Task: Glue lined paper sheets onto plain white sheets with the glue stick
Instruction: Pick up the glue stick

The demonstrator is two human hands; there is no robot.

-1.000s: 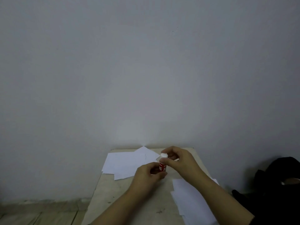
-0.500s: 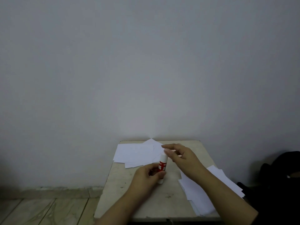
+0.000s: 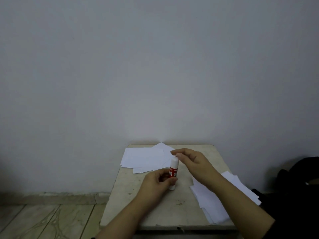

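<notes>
Since half a second ago the right hand (image 3: 193,163) has been drawn slightly back from the glue stick (image 3: 173,171), fingers loosely curled, apparently holding nothing. Upright on the table (image 3: 155,213), the stick is gripped by the left hand (image 3: 155,184), between two piles of paper sheets (image 3: 145,158).

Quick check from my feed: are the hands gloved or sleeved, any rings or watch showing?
Both hands are bare: the left hand and right hand show no gloves or rings, and both forearms are uncovered with no watch. Only a dark sleeve edge shows on the right arm at the bottom corner.
</notes>
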